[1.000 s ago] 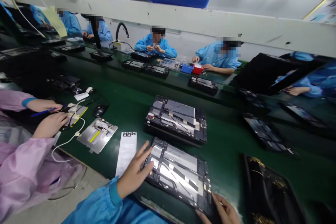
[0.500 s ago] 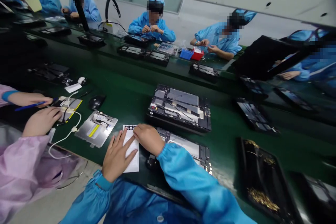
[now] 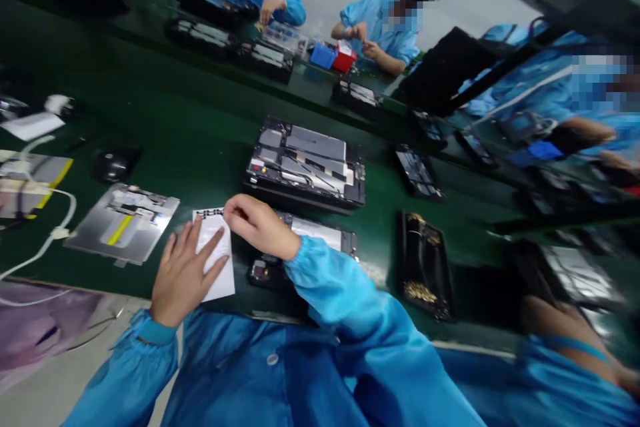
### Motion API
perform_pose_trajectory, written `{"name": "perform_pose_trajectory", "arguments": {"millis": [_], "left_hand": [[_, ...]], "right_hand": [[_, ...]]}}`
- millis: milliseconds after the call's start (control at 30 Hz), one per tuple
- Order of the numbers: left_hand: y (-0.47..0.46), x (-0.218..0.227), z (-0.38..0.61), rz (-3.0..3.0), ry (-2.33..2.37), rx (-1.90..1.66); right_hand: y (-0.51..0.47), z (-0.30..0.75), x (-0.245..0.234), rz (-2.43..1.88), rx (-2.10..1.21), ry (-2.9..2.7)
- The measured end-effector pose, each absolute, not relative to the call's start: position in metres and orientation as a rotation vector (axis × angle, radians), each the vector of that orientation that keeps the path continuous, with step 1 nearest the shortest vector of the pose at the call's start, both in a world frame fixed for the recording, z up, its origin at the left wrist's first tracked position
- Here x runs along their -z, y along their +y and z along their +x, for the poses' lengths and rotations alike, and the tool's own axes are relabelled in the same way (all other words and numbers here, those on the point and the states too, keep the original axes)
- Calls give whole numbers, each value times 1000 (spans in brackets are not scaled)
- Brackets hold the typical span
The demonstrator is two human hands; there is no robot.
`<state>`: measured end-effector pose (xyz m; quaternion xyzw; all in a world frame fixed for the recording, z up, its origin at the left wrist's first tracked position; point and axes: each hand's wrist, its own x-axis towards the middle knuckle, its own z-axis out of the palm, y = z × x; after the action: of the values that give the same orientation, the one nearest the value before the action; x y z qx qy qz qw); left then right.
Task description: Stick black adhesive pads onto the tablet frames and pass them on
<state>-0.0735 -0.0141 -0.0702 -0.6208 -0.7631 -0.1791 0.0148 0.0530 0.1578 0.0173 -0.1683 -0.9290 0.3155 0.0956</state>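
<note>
My left hand (image 3: 183,273) lies flat with fingers spread on a white paper strip (image 3: 214,255) on the green belt. My right hand (image 3: 257,227) reaches across from the right, fingers curled in a pinch at the strip's top edge, where a row of small black stickers (image 3: 210,213) sits. Under my right forearm lies an opened tablet (image 3: 320,237), mostly hidden by my blue sleeve. A second opened tablet (image 3: 305,165) rests just beyond it.
A silver metal plate with a yellow stripe (image 3: 123,223) lies left of the strip, a black mouse (image 3: 113,164) behind it. A black tray with small gold parts (image 3: 424,265) sits to the right. Other workers in blue sit across the belt; another person's arm (image 3: 565,333) is at lower right.
My left hand left the near tablet and went flat onto the paper strip. My right hand crossed over the tablet to the strip's top. The view tilted down and right.
</note>
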Motion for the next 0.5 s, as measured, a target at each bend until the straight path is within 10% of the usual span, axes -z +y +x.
{"name": "perform_pose_trajectory", "arguments": {"millis": [500], "left_hand": [[-8,48,19,-2227,-1881,1116]], "right_hand": [[51,255,26,-1042,-474,-2393]]}}
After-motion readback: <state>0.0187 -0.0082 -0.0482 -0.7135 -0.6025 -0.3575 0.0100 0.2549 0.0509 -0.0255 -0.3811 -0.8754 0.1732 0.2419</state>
